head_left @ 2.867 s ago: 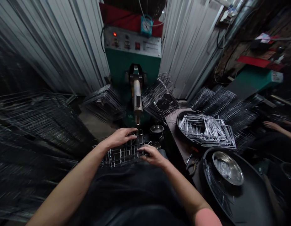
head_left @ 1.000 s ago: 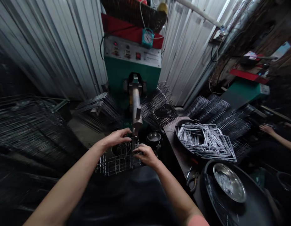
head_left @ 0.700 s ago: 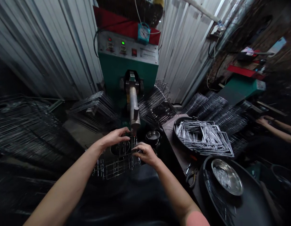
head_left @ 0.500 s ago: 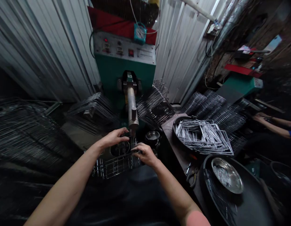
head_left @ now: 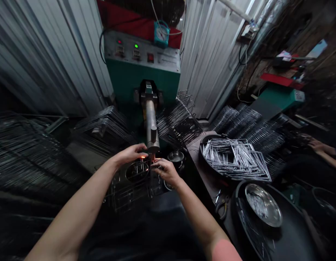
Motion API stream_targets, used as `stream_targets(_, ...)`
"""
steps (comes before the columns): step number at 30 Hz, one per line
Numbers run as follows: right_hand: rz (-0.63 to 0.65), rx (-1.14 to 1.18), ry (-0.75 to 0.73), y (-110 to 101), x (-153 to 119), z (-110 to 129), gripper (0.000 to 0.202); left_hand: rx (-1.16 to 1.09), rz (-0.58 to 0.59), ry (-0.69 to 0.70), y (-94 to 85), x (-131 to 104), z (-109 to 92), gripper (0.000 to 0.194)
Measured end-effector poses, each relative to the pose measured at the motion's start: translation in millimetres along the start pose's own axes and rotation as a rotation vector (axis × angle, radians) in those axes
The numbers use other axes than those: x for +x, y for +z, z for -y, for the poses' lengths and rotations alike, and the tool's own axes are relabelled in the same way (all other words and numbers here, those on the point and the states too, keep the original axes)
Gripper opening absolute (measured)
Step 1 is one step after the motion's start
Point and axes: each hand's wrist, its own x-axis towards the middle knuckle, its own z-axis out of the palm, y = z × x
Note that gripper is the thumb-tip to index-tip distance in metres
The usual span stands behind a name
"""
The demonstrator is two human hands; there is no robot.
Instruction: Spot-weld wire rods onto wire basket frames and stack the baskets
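A green spot welder (head_left: 146, 87) stands before me, its metal arm (head_left: 151, 123) reaching toward my hands. Orange sparks glow on either side of its electrode tip (head_left: 153, 156). My left hand (head_left: 131, 154) is closed at the left of the tip, fingers pinched at a dark wire rack (head_left: 124, 195). On the other side, my right hand (head_left: 166, 171) pinches the same rack close to the tip. The rack's wire grid hangs over my lap, blurred and dim. Fingertips of both hands are partly hidden in shadow.
Stacked wire frames (head_left: 104, 125) lie left of the welder, more (head_left: 179, 121) to its right. A black pan (head_left: 204, 159) heaped with square wire frames is at the right, near a steel bowl (head_left: 278, 217) of short wires. A co-worker's hand (head_left: 317, 145) works at far right.
Sparks now glow at the tip and a green light has come on at the welder's panel. The rack has shifted slightly under my hands. The co-worker's hand has moved right.
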Motion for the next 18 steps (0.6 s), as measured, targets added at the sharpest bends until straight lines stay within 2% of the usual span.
stream_targets(4, -0.077, -0.014, 0.082, 4, -16, 1, 0.021, -0.017, 0.0, 0.014, 2.1, 2, 2, 0.051)
stream_targets(8, -0.184, -0.011, 0.232, 10, -30, -3, 0.013, -0.026, -0.009, 0.013, 1.4, 5, 5, 0.051)
stream_targets(18, -0.257, 0.042, 0.248, 20, -13, -15, 0.017, -0.01, -0.03, 0.006, -11.8, 24, 12, 0.045)
